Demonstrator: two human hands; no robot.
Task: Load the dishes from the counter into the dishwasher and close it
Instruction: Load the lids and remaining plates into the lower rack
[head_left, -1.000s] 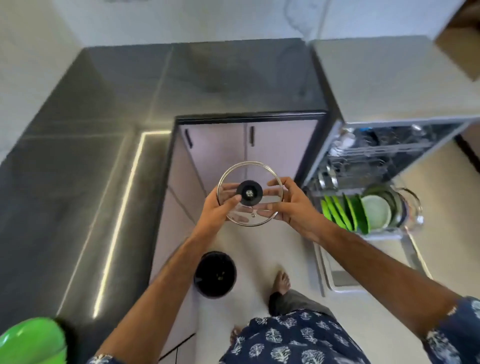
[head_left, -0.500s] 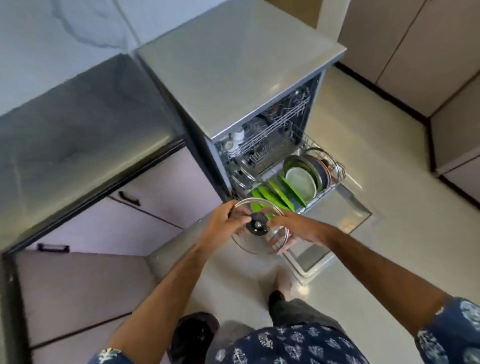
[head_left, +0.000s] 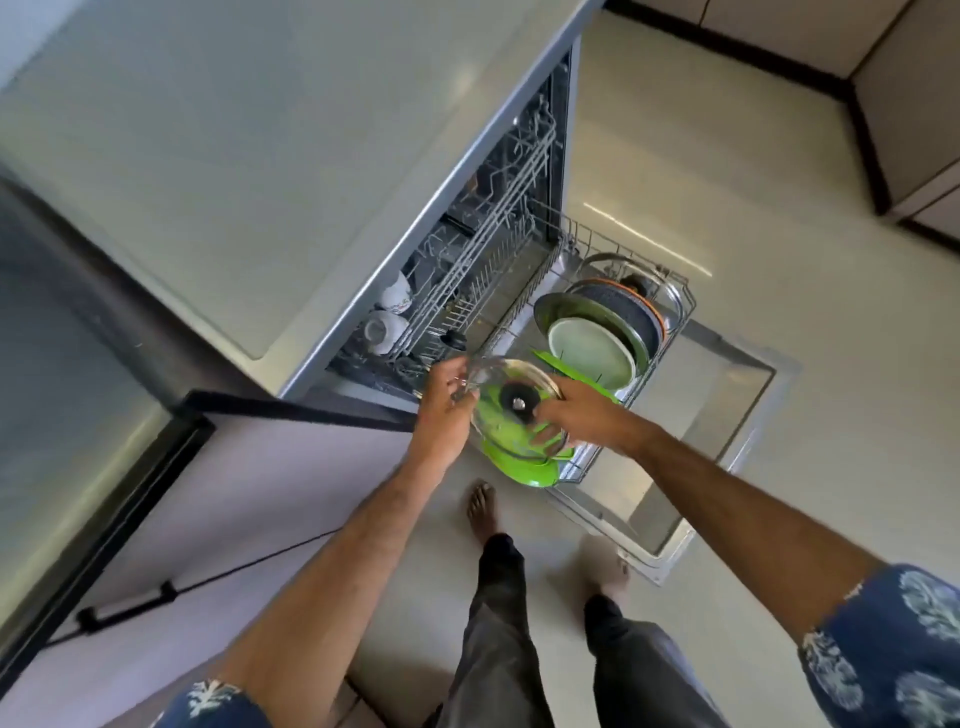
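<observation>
A round glass lid (head_left: 498, 379) with a black knob hangs just above the near end of the pulled-out lower rack (head_left: 680, 299) of the open dishwasher (head_left: 457, 208). My left hand (head_left: 444, 400) grips its left rim and my right hand (head_left: 576, 418) grips its right rim. Under the lid stand green plates (head_left: 524, 470). Farther back in the rack stand a pale plate (head_left: 592, 353), a dark pan (head_left: 623, 312) and another lid. White cups (head_left: 387, 330) sit in the upper rack.
The lowered dishwasher door (head_left: 727, 395) lies flat over the floor to the right of my bare feet (head_left: 480, 512). A dark counter (head_left: 62, 364) and pale cabinet doors (head_left: 260, 493) are on the left. More cabinets line the far right wall.
I have turned from the counter corner to the dishwasher. The glass lid, held in both hands, has moved down and right until it is over the green plates in the lower rack.
</observation>
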